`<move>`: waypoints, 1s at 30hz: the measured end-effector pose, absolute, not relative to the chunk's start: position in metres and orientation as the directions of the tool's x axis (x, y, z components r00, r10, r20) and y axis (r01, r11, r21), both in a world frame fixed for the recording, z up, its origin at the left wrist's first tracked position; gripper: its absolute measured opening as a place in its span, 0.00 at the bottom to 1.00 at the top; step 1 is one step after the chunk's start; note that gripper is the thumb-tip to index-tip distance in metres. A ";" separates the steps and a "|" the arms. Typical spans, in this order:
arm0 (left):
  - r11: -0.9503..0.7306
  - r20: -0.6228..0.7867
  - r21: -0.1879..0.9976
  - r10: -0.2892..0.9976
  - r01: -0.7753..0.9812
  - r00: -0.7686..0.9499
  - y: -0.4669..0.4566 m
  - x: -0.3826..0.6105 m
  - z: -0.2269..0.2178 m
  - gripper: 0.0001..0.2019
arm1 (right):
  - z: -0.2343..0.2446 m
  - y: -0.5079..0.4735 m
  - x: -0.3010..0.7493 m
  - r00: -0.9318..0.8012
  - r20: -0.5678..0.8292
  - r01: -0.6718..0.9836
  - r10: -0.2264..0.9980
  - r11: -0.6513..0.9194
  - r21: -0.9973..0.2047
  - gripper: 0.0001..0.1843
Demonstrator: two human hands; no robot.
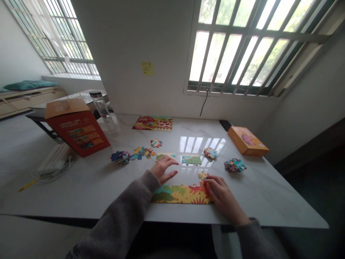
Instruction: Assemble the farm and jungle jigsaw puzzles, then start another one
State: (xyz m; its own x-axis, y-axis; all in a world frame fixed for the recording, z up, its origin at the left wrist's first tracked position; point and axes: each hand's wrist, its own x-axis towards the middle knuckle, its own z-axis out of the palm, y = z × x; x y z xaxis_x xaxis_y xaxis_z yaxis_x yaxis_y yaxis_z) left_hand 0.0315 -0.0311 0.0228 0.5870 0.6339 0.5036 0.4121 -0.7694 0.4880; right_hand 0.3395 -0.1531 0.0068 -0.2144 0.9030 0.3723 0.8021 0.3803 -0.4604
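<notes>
A partly joined puzzle strip (178, 194) lies near the table's front edge, with green, yellow and red pictures on it. At its upper right corner my right hand (219, 190) has thumb and fingers closed on a puzzle piece (202, 175), partly hidden by the fingertips. My left hand (164, 169) hovers above the strip with fingers apart and nothing in them. Just beyond it are a joined green section (191, 159) and another light piece (163, 156), the latter partly covered by the hand.
Piles of loose pieces lie left (121, 157) and right (235, 165), plus a smaller stack (211, 153). A red puzzle box (81, 129), glass bottle (100, 104) and white cables (55, 162) stand left. An orange box (248, 141), dark phone (225, 125) and farm picture (153, 123) sit farther back.
</notes>
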 end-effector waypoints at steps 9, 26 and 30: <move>-0.612 0.515 0.481 0.777 0.628 0.363 -0.009 -0.058 0.002 0.09 | 0.001 -0.150 0.342 -0.207 0.367 0.799 0.907 0.373 -0.471 0.13; -0.537 0.511 0.463 0.812 0.705 0.283 -0.004 -0.056 -0.007 0.08 | 0.066 -0.032 0.226 -0.573 0.264 0.559 0.776 0.605 -0.567 0.10; -0.533 0.537 0.483 0.807 0.695 0.246 -0.003 -0.061 -0.004 0.09 | 0.049 0.034 0.181 -0.491 0.235 0.754 0.839 0.544 -0.368 0.13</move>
State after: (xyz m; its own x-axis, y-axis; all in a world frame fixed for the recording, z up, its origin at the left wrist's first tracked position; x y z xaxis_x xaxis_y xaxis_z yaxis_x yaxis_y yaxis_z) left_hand -0.0612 -0.0027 -0.0045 0.2459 0.8071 0.5368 0.6947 -0.5330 0.4830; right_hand 0.1814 0.0343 0.0488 -0.4912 0.8388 0.2349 0.7535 0.5445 -0.3685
